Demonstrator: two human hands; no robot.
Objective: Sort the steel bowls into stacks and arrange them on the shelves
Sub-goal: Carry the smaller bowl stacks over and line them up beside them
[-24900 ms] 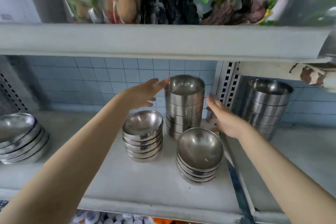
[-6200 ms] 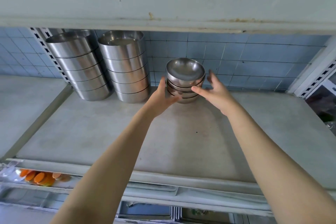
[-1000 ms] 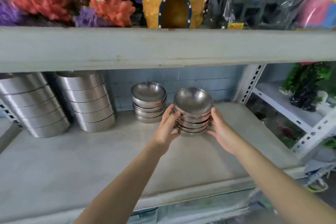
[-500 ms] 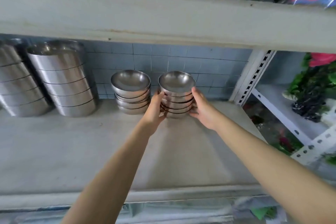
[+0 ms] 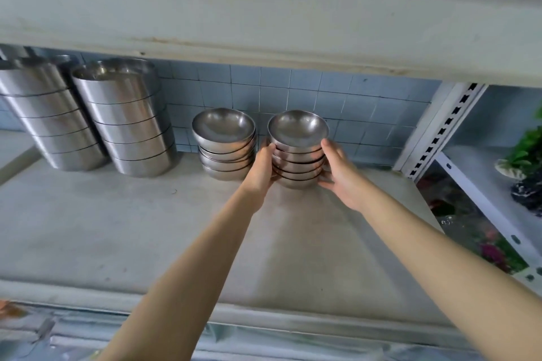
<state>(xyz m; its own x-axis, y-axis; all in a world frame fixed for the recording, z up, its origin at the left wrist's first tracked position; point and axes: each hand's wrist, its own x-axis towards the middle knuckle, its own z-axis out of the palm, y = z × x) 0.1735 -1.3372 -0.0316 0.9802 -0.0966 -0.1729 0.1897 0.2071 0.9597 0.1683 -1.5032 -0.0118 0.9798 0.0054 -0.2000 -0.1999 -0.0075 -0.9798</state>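
Note:
A stack of several small round steel bowls (image 5: 297, 152) stands at the back of the grey shelf (image 5: 146, 228), near the tiled wall. My left hand (image 5: 262, 168) presses its left side and my right hand (image 5: 337, 170) cups its right side. A second stack of the same small bowls (image 5: 224, 143) stands just left of it, almost touching my left hand. Further left are two taller stacks of straight-walled steel bowls (image 5: 126, 117) (image 5: 44, 114).
The shelf above (image 5: 264, 17) overhangs low over the stacks and carries packaged goods. A perforated upright post (image 5: 443, 129) bounds the shelf on the right, with a neighbouring shelf holding artificial plants (image 5: 525, 155) beyond it.
My hands have carried the small bowl stack back toward the wall, to beside the other small stack. It now sits on the shelf with both hands still around it.

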